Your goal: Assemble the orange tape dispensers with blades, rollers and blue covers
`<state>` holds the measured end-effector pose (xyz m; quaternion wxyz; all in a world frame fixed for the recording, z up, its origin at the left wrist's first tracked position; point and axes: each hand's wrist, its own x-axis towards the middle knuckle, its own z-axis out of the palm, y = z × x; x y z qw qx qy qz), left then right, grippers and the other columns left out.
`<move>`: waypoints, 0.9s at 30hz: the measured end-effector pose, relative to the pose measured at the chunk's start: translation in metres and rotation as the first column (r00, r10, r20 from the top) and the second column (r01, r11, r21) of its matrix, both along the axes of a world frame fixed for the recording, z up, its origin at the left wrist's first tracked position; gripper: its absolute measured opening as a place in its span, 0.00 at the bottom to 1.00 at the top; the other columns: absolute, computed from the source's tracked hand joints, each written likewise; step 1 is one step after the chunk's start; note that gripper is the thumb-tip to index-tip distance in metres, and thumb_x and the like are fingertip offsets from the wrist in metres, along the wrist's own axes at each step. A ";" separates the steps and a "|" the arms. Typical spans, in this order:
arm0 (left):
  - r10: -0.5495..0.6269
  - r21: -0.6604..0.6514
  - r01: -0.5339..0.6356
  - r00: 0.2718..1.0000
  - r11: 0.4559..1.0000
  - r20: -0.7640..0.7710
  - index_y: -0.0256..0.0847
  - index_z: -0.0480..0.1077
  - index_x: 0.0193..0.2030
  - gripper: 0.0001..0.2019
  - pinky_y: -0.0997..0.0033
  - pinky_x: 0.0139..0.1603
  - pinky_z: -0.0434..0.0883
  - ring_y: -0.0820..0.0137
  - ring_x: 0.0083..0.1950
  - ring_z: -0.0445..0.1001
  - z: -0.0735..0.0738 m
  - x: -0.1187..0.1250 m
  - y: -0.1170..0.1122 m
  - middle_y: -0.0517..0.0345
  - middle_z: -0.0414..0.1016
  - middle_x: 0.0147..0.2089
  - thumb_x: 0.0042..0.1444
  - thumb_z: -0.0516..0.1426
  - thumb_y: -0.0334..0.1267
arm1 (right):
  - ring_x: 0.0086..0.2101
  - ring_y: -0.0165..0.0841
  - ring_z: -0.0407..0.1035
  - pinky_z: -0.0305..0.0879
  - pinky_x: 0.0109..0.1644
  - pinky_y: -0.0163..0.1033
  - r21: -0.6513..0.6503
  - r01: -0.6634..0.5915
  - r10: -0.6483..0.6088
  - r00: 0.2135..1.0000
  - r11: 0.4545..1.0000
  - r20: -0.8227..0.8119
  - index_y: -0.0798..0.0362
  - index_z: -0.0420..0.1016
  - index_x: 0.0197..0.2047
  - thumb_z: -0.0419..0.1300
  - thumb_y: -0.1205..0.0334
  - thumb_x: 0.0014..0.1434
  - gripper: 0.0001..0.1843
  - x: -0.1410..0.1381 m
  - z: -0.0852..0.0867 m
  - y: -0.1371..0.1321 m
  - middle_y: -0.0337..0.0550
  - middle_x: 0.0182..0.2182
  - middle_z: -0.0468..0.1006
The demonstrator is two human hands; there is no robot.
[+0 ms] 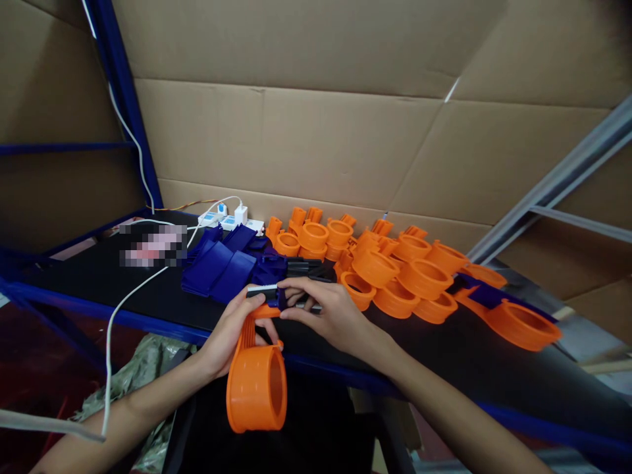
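Note:
Near the front edge of the table, my left hand (228, 332) is closed around the handle of an orange plastic tape dispenser (257, 388), whose wide ring hangs down. A black piece with a white toothed strip (263, 291) sits at the dispenser's upper end, under my left thumb. My right hand (328, 309) pinches a small dark blue part (282, 299) against that same end. How far this part is seated is hidden by my fingers. Just behind my hands lie black cylindrical pieces (303, 266).
Flat blue plastic pieces (222, 266) are heaped at centre left. Several orange dispensers (419, 276) are stacked to the right, one with a blue plate (478, 293). A power strip (251, 225) and a white cable (111, 322) are on the left. Cardboard (296, 138) walls the back.

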<state>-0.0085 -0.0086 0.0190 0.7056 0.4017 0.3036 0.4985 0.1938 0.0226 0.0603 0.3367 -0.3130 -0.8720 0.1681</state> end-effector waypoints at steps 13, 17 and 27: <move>0.038 0.158 -0.018 0.991 0.987 -0.129 0.42 0.63 0.50 0.16 0.77 0.24 0.72 0.66 0.24 0.79 -0.011 0.002 -0.004 0.59 0.78 0.24 0.60 0.60 0.44 | 0.36 0.32 0.75 0.75 0.38 0.36 0.161 -0.055 0.059 0.998 0.985 -0.020 0.53 0.75 0.57 0.65 0.58 0.63 0.20 0.003 -0.007 -0.006 0.47 0.39 0.80; 0.019 0.201 0.008 0.991 0.980 -0.131 0.43 0.63 0.49 0.14 0.76 0.26 0.73 0.66 0.25 0.80 -0.015 -0.001 -0.005 0.58 0.79 0.25 0.61 0.61 0.43 | 0.36 0.32 0.76 0.75 0.40 0.37 0.187 -0.065 0.075 0.996 0.980 -0.043 0.52 0.77 0.55 0.65 0.59 0.63 0.18 0.002 -0.005 -0.014 0.46 0.39 0.81; -0.239 0.133 0.205 0.907 0.970 0.347 0.42 0.67 0.64 0.24 0.33 0.58 0.69 0.47 0.60 0.75 0.004 -0.008 -0.006 0.41 0.75 0.62 0.62 0.60 0.40 | 0.56 0.43 0.71 0.73 0.57 0.52 0.326 0.009 -0.021 0.999 0.945 0.034 0.49 0.78 0.55 0.66 0.61 0.62 0.18 0.016 0.016 -0.018 0.50 0.53 0.79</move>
